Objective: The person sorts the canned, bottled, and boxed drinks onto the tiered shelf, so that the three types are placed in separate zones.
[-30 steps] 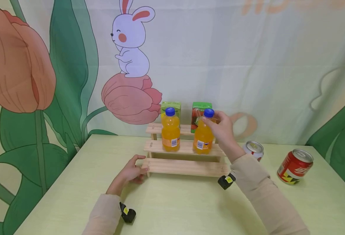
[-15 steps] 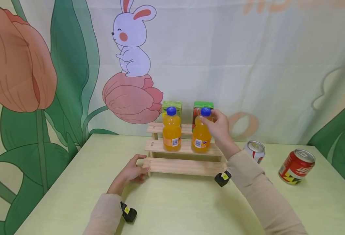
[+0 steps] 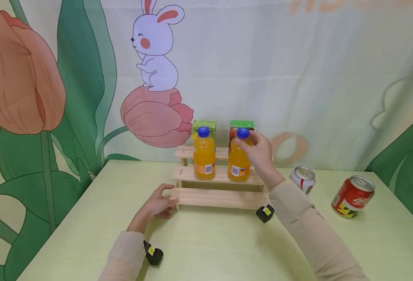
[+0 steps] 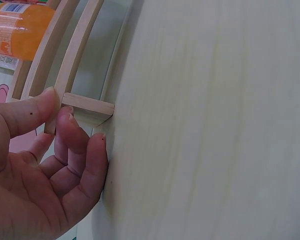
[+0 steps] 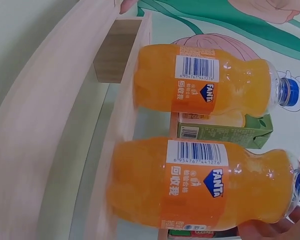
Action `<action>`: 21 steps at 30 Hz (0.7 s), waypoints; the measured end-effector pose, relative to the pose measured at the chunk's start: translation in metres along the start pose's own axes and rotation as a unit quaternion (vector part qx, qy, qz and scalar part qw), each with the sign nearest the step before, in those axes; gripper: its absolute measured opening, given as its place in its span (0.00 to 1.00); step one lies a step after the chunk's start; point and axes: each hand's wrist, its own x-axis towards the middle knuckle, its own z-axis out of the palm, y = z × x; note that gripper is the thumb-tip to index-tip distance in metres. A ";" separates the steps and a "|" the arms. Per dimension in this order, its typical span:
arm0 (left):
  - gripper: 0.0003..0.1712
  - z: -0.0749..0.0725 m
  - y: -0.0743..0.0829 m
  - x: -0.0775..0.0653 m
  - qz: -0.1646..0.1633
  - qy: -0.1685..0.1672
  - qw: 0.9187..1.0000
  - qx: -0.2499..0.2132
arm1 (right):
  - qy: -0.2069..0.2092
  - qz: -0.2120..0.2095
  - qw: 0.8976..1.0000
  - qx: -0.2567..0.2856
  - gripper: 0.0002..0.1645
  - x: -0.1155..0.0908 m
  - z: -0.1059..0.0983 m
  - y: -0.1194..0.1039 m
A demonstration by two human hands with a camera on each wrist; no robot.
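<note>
A three-step wooden rack (image 3: 220,198) stands on the table. On its middle step are two orange Fanta bottles with blue caps, the left bottle (image 3: 204,156) and the right bottle (image 3: 239,160), both upright. My right hand (image 3: 261,154) pinches the right bottle near its neck; in the right wrist view its fingertips (image 5: 270,230) show at the bottle's shoulder. My left hand (image 3: 158,203) holds the left end of the lowest step, thumb on top and fingers curled underneath in the left wrist view. A green juice carton (image 5: 247,132) and a red-and-green carton (image 3: 242,124) stand behind on the top step.
Right of the rack, a white can (image 3: 303,180) stands partly behind the right sleeve. Farther right is a red can (image 3: 353,197). A printed curtain (image 3: 227,78) with a rabbit and flowers hangs behind the table (image 3: 206,242).
My right hand has moved the right bottle slightly left along the middle step, and its label has turned a little. My left hand keeps its hold on the rack.
</note>
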 end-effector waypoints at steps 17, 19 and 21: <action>0.33 0.001 -0.001 0.004 -0.009 0.007 1.000 0.007 | 0.017 -0.080 0.997 -0.002 0.31 -0.022 -0.017 0.012; 0.33 0.001 -0.001 0.004 -0.010 0.006 1.000 0.007 | 0.015 -0.082 0.996 -0.005 0.31 -0.026 -0.019 0.012; 0.32 0.002 0.000 0.004 -0.009 0.004 1.000 0.007 | 0.013 -0.087 0.996 -0.004 0.31 -0.029 -0.022 0.013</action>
